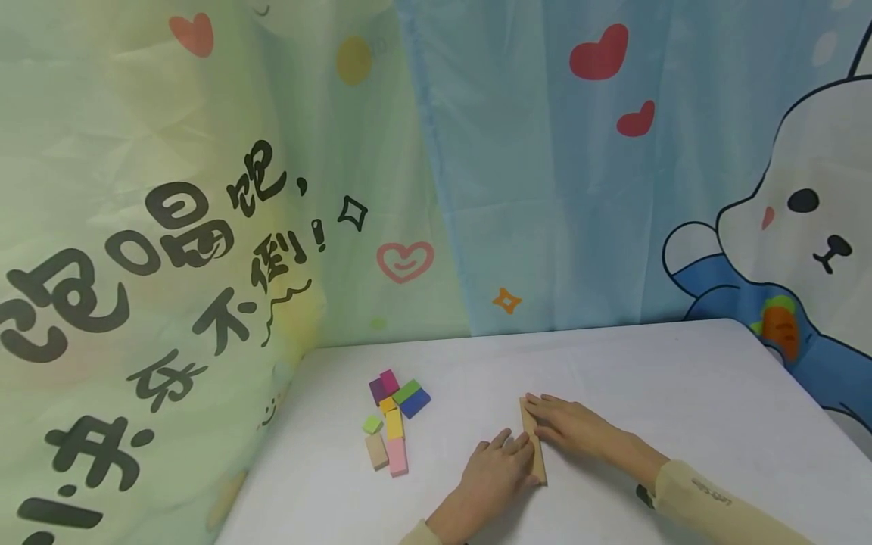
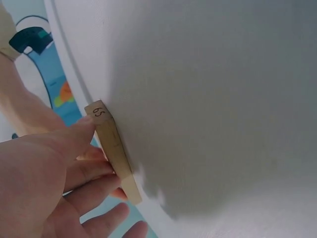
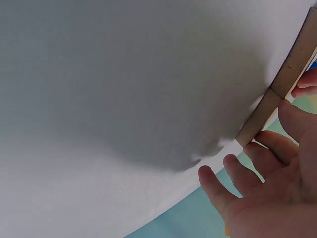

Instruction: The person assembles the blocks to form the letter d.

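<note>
Two plain wooden blocks lie end to end as one narrow strip (image 1: 540,463) on the white table. The nearer block (image 2: 115,148) carries the number 65 on its end. Along the strip's left side, my left hand (image 1: 492,473) holds this block, thumb by the near end and fingertips farther along the side. My right hand (image 1: 572,424) holds the farther block (image 3: 260,116), its thumb on the right side near the seam and its fingers at the far end. In the right wrist view the two blocks meet at a thin seam. Some fingertips are hidden behind the wood.
Left of my hands sits a loose cluster of coloured blocks: purple (image 1: 378,391), green (image 1: 406,391), blue (image 1: 415,403), yellow (image 1: 394,424), pink (image 1: 397,457), beige (image 1: 377,451) and others. A printed curtain (image 1: 511,189) hangs behind the table's back edge.
</note>
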Action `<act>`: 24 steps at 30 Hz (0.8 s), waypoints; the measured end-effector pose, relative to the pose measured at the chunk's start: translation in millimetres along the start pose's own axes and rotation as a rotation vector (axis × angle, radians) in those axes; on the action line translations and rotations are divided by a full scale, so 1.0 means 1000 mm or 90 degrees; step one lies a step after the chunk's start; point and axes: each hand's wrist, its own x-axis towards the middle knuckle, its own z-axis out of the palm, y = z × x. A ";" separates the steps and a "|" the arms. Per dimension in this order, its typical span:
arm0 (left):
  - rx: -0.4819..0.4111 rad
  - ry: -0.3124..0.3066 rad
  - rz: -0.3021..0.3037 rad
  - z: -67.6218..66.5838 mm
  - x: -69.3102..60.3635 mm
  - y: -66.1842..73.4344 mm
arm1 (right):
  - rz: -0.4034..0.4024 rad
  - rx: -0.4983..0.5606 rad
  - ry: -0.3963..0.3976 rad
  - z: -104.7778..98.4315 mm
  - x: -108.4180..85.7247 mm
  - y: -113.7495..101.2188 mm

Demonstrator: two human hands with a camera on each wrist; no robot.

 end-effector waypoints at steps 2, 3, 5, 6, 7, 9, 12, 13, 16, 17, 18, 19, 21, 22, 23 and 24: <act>-0.004 -0.003 0.001 0.000 -0.001 0.000 | 0.006 0.003 -0.005 0.001 -0.001 -0.001; -0.006 -0.005 0.002 0.000 -0.001 0.000 | 0.006 0.004 -0.006 0.001 -0.002 -0.001; -0.008 -0.010 0.005 0.000 -0.002 0.001 | 0.005 0.006 -0.011 0.001 -0.003 -0.003; -0.008 -0.012 0.007 0.000 -0.003 0.001 | 0.004 0.008 -0.012 0.000 -0.005 -0.004; -0.008 -0.013 0.008 0.000 -0.004 0.002 | 0.003 0.011 -0.015 0.000 -0.006 -0.004; -0.007 -0.011 0.014 0.000 -0.006 0.004 | -0.001 0.015 -0.018 -0.002 -0.010 -0.006; -0.013 0.000 0.024 0.001 -0.009 0.009 | -0.003 0.020 -0.032 -0.005 -0.016 -0.009; -0.015 0.004 0.027 0.001 -0.011 0.010 | -0.005 0.021 -0.039 -0.006 -0.019 -0.010; -0.028 0.020 0.037 0.001 -0.015 0.015 | -0.004 0.031 -0.068 -0.009 -0.025 -0.012; -0.033 0.022 0.041 0.002 -0.016 0.016 | -0.003 0.037 -0.078 -0.010 -0.027 -0.013; -0.038 0.024 0.043 0.002 -0.017 0.017 | -0.002 0.044 -0.087 -0.011 -0.029 -0.014; -0.042 0.028 0.046 0.002 -0.018 0.018 | -0.001 0.049 -0.094 -0.012 -0.031 -0.015; -0.055 0.027 0.050 0.003 -0.019 0.020 | 0.004 0.057 -0.104 -0.013 -0.034 -0.016; -0.055 0.027 0.052 0.003 -0.019 0.021 | 0.006 0.061 -0.107 -0.014 -0.036 -0.016; -0.054 0.027 0.055 0.003 -0.020 0.021 | 0.007 0.063 -0.108 -0.014 -0.037 -0.016; -0.054 0.027 0.057 0.003 -0.020 0.022 | 0.007 0.064 -0.108 -0.014 -0.038 -0.017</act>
